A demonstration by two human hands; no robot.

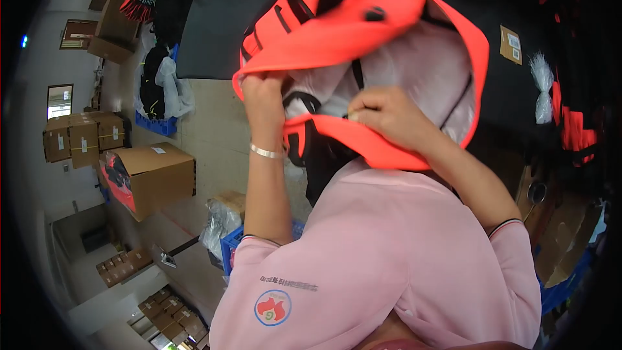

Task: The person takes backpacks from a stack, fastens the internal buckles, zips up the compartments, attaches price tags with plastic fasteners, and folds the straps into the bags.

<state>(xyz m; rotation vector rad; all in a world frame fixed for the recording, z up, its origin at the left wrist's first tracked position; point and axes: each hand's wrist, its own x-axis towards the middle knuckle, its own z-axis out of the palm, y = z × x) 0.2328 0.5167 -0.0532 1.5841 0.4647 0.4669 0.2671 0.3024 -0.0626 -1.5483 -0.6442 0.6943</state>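
Note:
A bright orange bag (337,45) with black straps and loops lies in front of me, its wide mouth spread apart. Its pale, shiny lining (421,68) shows inside, and part of the upper flap is blurred by motion. My left hand (264,91) is at the left end of the mouth, closed on the edge, with its fingertips hidden under the orange fabric. On the near rim, my right hand (389,116) has its fingers curled and pinched against the fabric. The bag's near side hangs close to my pink shirt (363,233).
A dark tabletop (214,32) lies beneath and beyond the bag. On it at right are a cardboard tag (510,45) and a bundle of clear plastic strips (541,87). An open carton (159,178) stands on the floor at left, near blue crates (155,123) and stacked boxes (83,139).

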